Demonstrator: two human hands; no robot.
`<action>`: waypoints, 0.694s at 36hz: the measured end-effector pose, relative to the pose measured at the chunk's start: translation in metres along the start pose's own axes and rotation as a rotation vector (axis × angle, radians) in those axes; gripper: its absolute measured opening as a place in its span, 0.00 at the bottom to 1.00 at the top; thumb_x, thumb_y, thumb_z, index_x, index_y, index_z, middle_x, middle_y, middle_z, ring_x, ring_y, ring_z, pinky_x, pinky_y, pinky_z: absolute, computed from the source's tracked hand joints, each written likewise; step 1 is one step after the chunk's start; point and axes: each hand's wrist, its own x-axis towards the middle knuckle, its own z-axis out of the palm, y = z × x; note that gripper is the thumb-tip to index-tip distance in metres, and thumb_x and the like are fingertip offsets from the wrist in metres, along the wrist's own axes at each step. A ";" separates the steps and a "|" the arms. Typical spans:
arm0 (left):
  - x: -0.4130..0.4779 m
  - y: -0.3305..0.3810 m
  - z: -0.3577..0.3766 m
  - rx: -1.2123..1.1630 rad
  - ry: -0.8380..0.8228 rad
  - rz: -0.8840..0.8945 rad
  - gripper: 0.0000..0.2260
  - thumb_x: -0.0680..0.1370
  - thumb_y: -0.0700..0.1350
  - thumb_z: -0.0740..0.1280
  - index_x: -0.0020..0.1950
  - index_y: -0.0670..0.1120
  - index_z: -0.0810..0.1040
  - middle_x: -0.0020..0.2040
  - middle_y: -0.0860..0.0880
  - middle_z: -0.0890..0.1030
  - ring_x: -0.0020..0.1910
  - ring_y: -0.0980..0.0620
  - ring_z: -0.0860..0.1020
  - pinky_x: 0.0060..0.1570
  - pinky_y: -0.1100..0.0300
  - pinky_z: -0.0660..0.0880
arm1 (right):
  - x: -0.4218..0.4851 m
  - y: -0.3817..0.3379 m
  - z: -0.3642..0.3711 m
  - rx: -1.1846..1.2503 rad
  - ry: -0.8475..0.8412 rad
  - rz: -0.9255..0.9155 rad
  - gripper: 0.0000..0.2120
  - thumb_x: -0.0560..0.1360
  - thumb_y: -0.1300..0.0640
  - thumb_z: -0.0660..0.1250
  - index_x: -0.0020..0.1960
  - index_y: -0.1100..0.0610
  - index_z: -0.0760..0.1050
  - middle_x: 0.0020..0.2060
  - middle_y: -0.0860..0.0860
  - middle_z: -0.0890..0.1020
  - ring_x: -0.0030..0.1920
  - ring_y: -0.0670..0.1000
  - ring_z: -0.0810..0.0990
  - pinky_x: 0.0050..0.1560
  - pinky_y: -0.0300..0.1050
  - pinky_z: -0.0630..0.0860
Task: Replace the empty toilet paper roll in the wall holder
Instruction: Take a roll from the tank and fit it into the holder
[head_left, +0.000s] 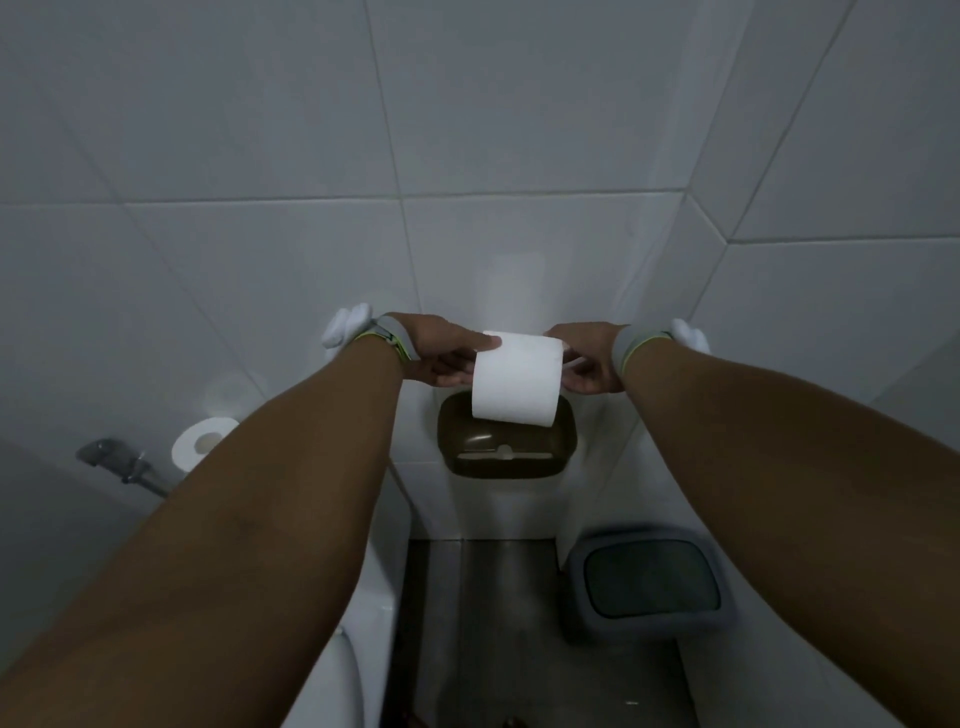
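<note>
Holding the new toilet paper roll (517, 378) sideways in the middle of the frame, your left hand (447, 351) and right hand (587, 358) pinch its two ends, right above the brown wall holder (506, 444).

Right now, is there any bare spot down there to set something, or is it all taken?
The grey floor between the toilet on the left and the grey bin on the right is bare. It is crowded up at the brown wall holder, where the left hand and right hand grip the white roll.
</note>
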 end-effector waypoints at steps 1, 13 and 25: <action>0.000 0.000 0.000 -0.004 0.011 -0.008 0.16 0.76 0.54 0.69 0.53 0.42 0.77 0.41 0.47 0.79 0.37 0.54 0.78 0.30 0.67 0.75 | 0.000 0.001 0.000 0.005 -0.004 -0.001 0.12 0.76 0.51 0.66 0.46 0.60 0.71 0.39 0.54 0.74 0.34 0.48 0.75 0.29 0.35 0.78; 0.014 -0.011 -0.002 0.028 0.013 -0.094 0.23 0.73 0.60 0.70 0.57 0.43 0.77 0.39 0.49 0.79 0.32 0.54 0.80 0.40 0.62 0.73 | 0.003 0.005 0.000 0.005 -0.089 0.022 0.13 0.77 0.51 0.67 0.52 0.61 0.71 0.40 0.56 0.73 0.37 0.49 0.76 0.29 0.40 0.80; 0.010 -0.009 -0.004 0.036 -0.026 -0.062 0.20 0.73 0.58 0.71 0.53 0.43 0.78 0.32 0.51 0.83 0.26 0.58 0.80 0.36 0.65 0.69 | 0.006 0.007 0.002 0.053 -0.065 0.009 0.14 0.77 0.49 0.66 0.44 0.59 0.70 0.38 0.55 0.73 0.34 0.48 0.74 0.29 0.36 0.79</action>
